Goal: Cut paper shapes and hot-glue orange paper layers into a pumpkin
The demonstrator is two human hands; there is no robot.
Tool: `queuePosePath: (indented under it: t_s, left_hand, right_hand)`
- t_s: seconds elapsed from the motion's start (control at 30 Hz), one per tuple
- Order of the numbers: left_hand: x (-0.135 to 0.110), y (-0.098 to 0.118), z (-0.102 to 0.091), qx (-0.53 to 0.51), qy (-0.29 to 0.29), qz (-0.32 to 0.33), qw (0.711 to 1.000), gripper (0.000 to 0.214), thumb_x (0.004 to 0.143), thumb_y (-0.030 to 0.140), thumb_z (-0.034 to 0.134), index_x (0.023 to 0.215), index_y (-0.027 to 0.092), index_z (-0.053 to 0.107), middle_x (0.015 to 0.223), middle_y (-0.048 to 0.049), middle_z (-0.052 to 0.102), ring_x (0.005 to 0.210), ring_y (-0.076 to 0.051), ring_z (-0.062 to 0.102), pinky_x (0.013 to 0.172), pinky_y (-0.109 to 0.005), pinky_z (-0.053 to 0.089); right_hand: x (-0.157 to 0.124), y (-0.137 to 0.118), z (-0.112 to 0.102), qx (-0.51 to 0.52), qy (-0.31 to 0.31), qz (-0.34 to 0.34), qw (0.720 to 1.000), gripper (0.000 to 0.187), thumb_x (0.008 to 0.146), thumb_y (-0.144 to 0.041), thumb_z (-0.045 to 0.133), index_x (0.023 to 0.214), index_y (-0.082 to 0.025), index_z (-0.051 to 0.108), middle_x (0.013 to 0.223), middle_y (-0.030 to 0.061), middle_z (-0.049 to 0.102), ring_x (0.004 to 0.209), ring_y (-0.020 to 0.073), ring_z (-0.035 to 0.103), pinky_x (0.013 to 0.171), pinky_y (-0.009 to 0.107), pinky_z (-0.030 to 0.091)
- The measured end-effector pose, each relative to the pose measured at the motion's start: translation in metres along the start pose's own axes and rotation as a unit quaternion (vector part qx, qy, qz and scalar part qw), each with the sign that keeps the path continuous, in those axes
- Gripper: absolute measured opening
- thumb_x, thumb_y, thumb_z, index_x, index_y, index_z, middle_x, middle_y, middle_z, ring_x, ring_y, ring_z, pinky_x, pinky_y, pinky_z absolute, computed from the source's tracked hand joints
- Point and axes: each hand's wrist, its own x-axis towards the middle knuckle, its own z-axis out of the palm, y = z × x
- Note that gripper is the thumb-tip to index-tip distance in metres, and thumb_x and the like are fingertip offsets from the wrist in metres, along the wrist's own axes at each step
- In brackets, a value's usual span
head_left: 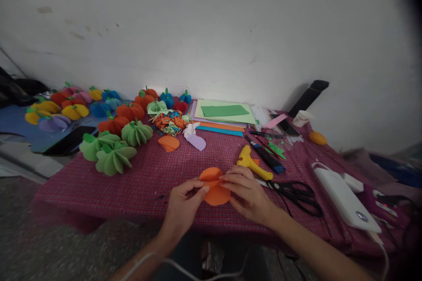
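An orange paper circle [215,191] lies near the front edge of a table covered with a red checked cloth [138,180], partly folded. My left hand [183,208] pinches its left side with thumb and fingers closed on the paper. My right hand [248,191] presses and grips its right side, fingers curled over the fold. A yellow glue gun [252,163] lies just behind my right hand. Black scissors [295,193] rest to the right of it.
Green paper pumpkins [114,151] and several more in orange, yellow, blue and purple crowd the left. A paper scrap pile [169,123], coloured sheets [224,112], a paper cup [301,118], a white power bank [344,197] and phones sit behind and right. A wall [211,30] backs the table.
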Motion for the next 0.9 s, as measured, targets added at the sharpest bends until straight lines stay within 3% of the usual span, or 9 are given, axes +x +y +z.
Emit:
queuePosePath:
  t_s: [0.23, 0.53, 0.73, 0.83, 0.9]
  left_hand:
    - [0.002, -0.001, 0.0, -0.011, -0.027, -0.033, 0.999, 0.015, 0.067, 0.031, 0.068, 0.069, 0.017, 0.072, 0.067, -0.0014, 0.067, 0.065, -0.014, 0.056, 0.064, -0.024, 0.044]
    - [0.005, -0.005, -0.003, -0.059, -0.037, -0.075, 0.995, 0.02, 0.069, 0.035, 0.067, 0.076, 0.016, 0.07, 0.067, -0.0002, 0.063, 0.062, -0.012, 0.052, 0.06, -0.023, 0.039]
    - [0.005, -0.006, -0.003, -0.056, -0.037, -0.064, 0.996, 0.02, 0.071, 0.035, 0.065, 0.078, 0.016, 0.069, 0.069, 0.0002, 0.062, 0.065, -0.012, 0.052, 0.062, -0.023, 0.04]
    - [0.004, -0.006, -0.002, -0.052, -0.033, -0.072, 0.996, 0.022, 0.073, 0.036, 0.064, 0.082, 0.017, 0.069, 0.071, 0.0006, 0.062, 0.064, -0.011, 0.051, 0.059, -0.022, 0.039]
    - [0.003, -0.005, -0.001, -0.052, -0.043, -0.073, 0.995, 0.023, 0.074, 0.036, 0.062, 0.084, 0.017, 0.068, 0.074, -0.0001, 0.063, 0.066, -0.011, 0.052, 0.059, -0.022, 0.04]
  right_hand:
    - [0.001, 0.001, 0.0, 0.04, -0.006, 0.023, 0.999, 0.039, 0.077, -0.012, 0.054, 0.115, -0.023, 0.054, 0.108, 0.0076, 0.063, 0.109, 0.022, 0.05, 0.092, 0.045, 0.042]
    - [0.008, -0.004, -0.008, 0.132, -0.023, 0.092, 0.987, 0.029, 0.081, -0.027, 0.059, 0.11, -0.024, 0.06, 0.105, 0.0077, 0.064, 0.106, 0.0225, 0.052, 0.092, 0.044, 0.042]
    - [0.01, -0.002, -0.004, 0.133, 0.025, 0.108, 0.985, 0.02, 0.079, -0.022, 0.062, 0.098, -0.025, 0.063, 0.106, 0.0059, 0.063, 0.104, 0.0207, 0.054, 0.094, 0.043, 0.041]
    - [0.01, -0.002, 0.002, 0.177, 0.051, 0.194, 0.964, 0.02, 0.077, -0.023, 0.064, 0.097, -0.024, 0.058, 0.114, 0.0069, 0.059, 0.107, 0.0203, 0.054, 0.094, 0.042, 0.042]
    - [0.009, -0.001, 0.008, 0.268, 0.065, 0.253, 0.927, 0.033, 0.076, -0.025, 0.065, 0.105, -0.024, 0.05, 0.112, 0.0074, 0.059, 0.104, 0.0195, 0.057, 0.09, 0.039, 0.046]
